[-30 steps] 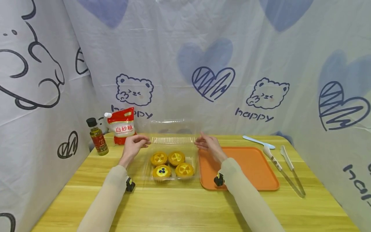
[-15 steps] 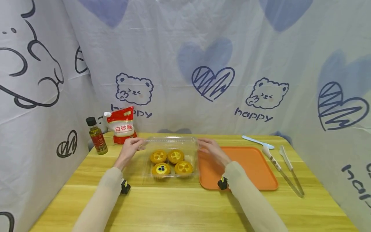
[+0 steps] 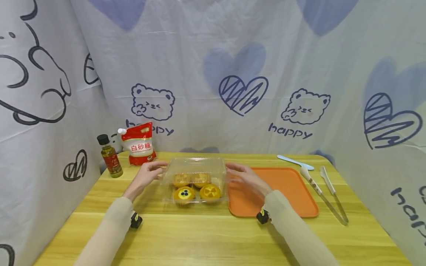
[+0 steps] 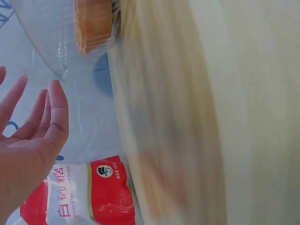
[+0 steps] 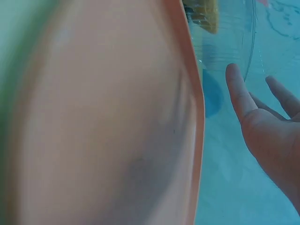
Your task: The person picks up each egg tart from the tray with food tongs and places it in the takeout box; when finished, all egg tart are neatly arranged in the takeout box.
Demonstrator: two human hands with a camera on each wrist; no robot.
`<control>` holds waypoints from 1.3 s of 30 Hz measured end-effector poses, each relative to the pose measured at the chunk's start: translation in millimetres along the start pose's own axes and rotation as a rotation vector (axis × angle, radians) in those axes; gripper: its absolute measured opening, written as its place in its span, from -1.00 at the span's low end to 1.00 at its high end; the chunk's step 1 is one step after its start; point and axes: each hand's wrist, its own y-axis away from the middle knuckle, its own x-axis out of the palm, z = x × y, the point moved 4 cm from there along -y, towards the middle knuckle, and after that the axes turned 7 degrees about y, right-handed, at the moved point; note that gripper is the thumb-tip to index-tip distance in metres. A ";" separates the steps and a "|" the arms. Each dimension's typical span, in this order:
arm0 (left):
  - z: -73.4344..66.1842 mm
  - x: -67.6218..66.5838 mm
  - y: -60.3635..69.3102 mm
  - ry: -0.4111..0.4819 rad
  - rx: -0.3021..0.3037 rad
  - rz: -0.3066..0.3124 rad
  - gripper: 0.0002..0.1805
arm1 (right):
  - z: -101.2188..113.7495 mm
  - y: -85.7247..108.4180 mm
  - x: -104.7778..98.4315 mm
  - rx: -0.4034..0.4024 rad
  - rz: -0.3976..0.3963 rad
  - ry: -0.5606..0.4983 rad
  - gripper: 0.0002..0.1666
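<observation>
A clear plastic clamshell box (image 3: 222,190) holding several egg tarts (image 3: 210,191) sits mid-table; one tart (image 3: 185,193) carries dark blue berries. Its hinged lid (image 3: 196,164) leans forward over the rear tarts. At the box's left side is my left hand (image 3: 146,178), with fingers extended near the lid's edge. My right hand (image 3: 247,178) is at the opposite side, above the left part of an orange tray (image 3: 283,192). In both wrist views the fingers are spread beside the clear plastic, gripping nothing; whether a fingertip touches it I cannot tell.
A red and white sugar bag (image 3: 141,146) and an oil bottle (image 3: 111,159) stand at the back left. Right of the tray lie tongs (image 3: 326,197), with a pale blue spatula (image 3: 294,162) behind it. A printed curtain (image 3: 199,122) encloses the table's back and sides.
The lid has swung from upright at the back forward over the box. Both hands have followed it, then moved slightly outward from its sides with fingers loosened.
</observation>
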 end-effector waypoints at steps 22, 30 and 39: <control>2.7 6.0 53.5 -0.028 -0.141 0.239 -0.38 | 12.2 53.6 31.5 -0.005 0.078 0.134 -0.17; 2.5 11.1 57.2 0.080 -0.187 0.338 -0.25 | 8.5 54.0 34.7 0.026 0.042 0.054 -0.15; 5.3 14.5 58.8 0.277 -0.240 0.414 -0.16 | 8.2 52.7 43.0 0.043 -0.003 0.025 -0.15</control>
